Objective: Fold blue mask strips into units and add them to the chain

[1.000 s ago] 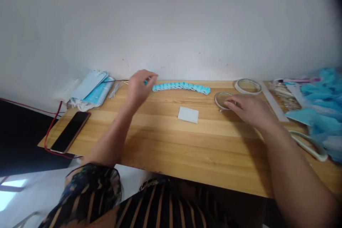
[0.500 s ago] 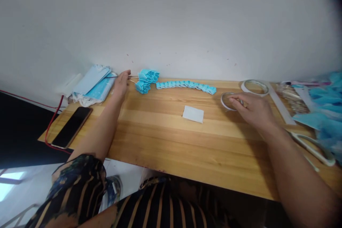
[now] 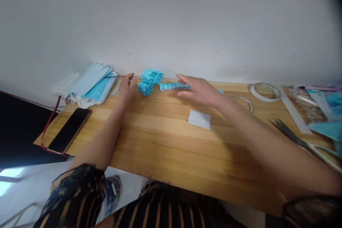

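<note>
Dark tan-striped garment (image 3: 164, 211); loose sleeves (image 3: 77, 189), blue-mottled at left; hands (image 3: 127, 88) bare.

I see two blue rose-like flowers (image 3: 149, 81) lying heads together, stems (image 3: 138, 76) leftward; just right of them, a blue pleated strip (image 3: 171, 86) stretches sideways, partly hidden.

The wooden tabletop (image 3: 149, 142) carried a phone (image 3: 70, 130) at its left end, near a stack of blue masks (image 3: 92, 87). Along the back lay blue folded flowers (image 3: 150, 77) and a pleated blue strip (image 3: 171, 86); a white folded piece (image 3: 199, 119) lay mid-surface. Rightward were a larger ring (image 3: 263, 98), a smaller ring (image 3: 251, 106), a flat white strip (image 3: 296, 114) and scissors (image 3: 300, 142).
</note>
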`<state>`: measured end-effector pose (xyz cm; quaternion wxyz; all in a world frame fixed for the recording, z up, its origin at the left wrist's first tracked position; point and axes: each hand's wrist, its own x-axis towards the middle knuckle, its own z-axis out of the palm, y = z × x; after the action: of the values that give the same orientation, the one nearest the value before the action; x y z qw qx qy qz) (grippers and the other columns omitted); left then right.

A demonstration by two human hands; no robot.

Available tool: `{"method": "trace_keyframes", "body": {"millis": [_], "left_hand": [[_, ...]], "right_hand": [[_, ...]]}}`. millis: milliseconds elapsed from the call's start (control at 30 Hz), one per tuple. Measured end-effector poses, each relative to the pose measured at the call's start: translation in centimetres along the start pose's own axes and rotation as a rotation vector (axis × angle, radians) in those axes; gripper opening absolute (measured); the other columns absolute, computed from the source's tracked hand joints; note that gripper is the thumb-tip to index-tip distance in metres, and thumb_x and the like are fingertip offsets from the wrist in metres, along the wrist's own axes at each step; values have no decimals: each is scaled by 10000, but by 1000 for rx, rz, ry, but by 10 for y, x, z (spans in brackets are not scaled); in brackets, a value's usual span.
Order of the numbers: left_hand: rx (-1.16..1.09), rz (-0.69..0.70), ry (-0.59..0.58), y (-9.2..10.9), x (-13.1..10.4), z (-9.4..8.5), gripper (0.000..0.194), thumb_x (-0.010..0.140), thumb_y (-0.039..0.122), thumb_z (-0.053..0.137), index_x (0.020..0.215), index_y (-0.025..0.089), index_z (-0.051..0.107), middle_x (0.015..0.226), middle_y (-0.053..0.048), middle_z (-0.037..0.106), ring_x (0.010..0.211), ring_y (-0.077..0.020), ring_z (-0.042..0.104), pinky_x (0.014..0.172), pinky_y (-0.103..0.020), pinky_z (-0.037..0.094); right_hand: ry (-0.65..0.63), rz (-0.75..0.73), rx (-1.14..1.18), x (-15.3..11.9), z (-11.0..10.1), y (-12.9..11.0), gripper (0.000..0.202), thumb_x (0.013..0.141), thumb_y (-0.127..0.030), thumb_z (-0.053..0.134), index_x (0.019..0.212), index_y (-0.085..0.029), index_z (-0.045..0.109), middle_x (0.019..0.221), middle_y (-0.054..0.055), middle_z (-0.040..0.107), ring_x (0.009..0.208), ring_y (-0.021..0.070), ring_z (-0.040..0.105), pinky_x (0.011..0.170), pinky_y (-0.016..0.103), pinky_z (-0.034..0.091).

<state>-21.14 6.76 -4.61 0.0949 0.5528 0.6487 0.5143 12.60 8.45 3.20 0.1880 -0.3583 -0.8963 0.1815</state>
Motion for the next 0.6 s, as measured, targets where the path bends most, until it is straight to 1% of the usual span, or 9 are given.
{"method": "trace_keyframes", "body": {"millis": [67, 100, 167, 267, 333, 433, 600], "left_hand": [[90, 79, -35, 9, -6, 1, 599, 870, 501, 641, 1371, 182, 564, 1371, -168, 605, 1248, -307, 581, 1088, -471, 454], [136, 120, -62, 14, -8, 2, 665, 839, 503, 683, 1402, 180, 538, 1419, -175, 580, 1301, -318, 552, 1135, -486, 411], [193, 177, -115, 21, -13, 6, 759, 799, 502, 730, 1443, 174, 496, 1481, -188, 537, 1369, -338, 505, 1171, -505, 371], [216, 204, -140, 25, -19, 13, 782, 801, 459, 738, 1476, 183, 456, 1510, -188, 515, 1418, -347, 462, 1181, -523, 359], [206, 210, -141, 25, -21, 17, 790, 807, 418, 732, 1498, 186, 425, 1518, -189, 508, 1426, -346, 456, 1190, -528, 348], [180, 201, -160, 21, -20, 24, 813, 815, 394, 718, 1523, 177, 382, 1528, -203, 493, 1422, -356, 460, 1197, -542, 334], [157, 198, -173, 12, -16, 34, 821, 824, 405, 696, 1530, 152, 362, 1523, -224, 493, 1420, -386, 452, 1181, -574, 337]], "right_hand": [[-40, -28, 21, 29, 15, -4, 768, 901, -353, 663, 1592, -255, 343, 1547, 95, 520, 1364, 300, 553, 1099, 456, 464], [-44, -23, 29, 42, 22, -3, 802, 895, -354, 675, 1604, -259, 314, 1563, 102, 499, 1366, 303, 550, 1103, 456, 461], [-34, -6, 43, 65, 35, 0, 834, 878, -350, 701, 1607, -255, 310, 1566, 118, 491, 1355, 314, 559, 1104, 458, 459], [-15, -6, 61, 89, 49, 6, 803, 870, -339, 708, 1587, -229, 362, 1544, 133, 515, 1336, 326, 574, 1098, 461, 459], [-6, -10, 69, 99, 55, 6, 768, 876, -354, 703, 1568, -221, 398, 1503, 132, 562, 1308, 325, 594, 1083, 459, 464], [8, 3, 54, 106, 59, 3, 694, 884, -394, 695, 1519, -225, 475, 1415, 123, 640, 1222, 318, 640, 1027, 442, 482], [20, 14, 8, 110, 62, -6, 477, 909, -409, 655, 1343, -211, 640, 1226, 102, 739, 1037, 272, 683, 894, 354, 484]]}}
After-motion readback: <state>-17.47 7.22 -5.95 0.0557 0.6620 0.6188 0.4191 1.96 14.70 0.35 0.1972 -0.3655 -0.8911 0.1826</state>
